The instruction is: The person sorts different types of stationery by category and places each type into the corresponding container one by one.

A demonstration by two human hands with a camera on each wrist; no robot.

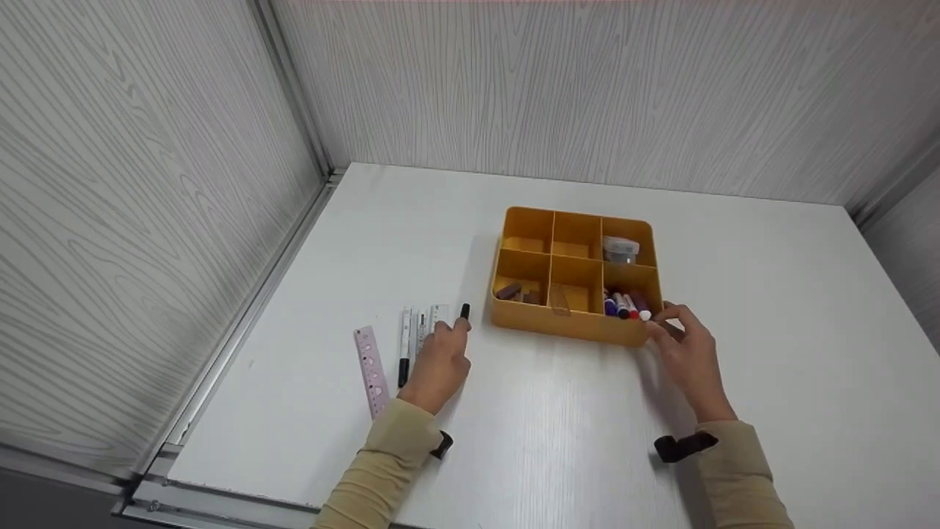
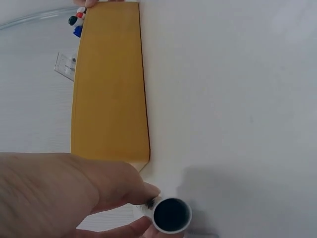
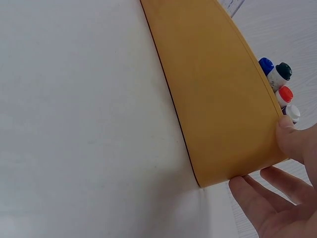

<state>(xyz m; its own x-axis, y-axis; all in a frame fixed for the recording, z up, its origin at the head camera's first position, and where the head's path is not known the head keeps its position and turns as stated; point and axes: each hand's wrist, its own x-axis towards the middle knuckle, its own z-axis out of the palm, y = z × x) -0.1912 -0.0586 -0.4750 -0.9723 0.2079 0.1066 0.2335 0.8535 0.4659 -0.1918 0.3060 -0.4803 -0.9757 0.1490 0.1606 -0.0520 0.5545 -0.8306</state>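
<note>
In the head view my left hand (image 1: 439,367) pinches a black-capped marker (image 1: 465,311) above the table, left of a yellow compartment box (image 1: 573,325). The left wrist view shows the round end of that marker (image 2: 172,216) by my thumb. My right hand (image 1: 687,356) grips the box's front right corner, the thumb on the front wall near the rim and the fingers at the side. Several markers (image 3: 280,74) with blue, black, red and white ends stand in the front right compartment. A clear plastic piece (image 1: 559,300) leans over the wall of the front middle one.
Left of my left hand lie a pink ruler (image 1: 371,371), another black-capped marker (image 1: 405,345) and a clear ruler (image 1: 439,314). Brown blocks (image 1: 510,292) are in the front left compartment, a small clear container (image 1: 621,250) in the back right one. Panels wall the table's back and sides.
</note>
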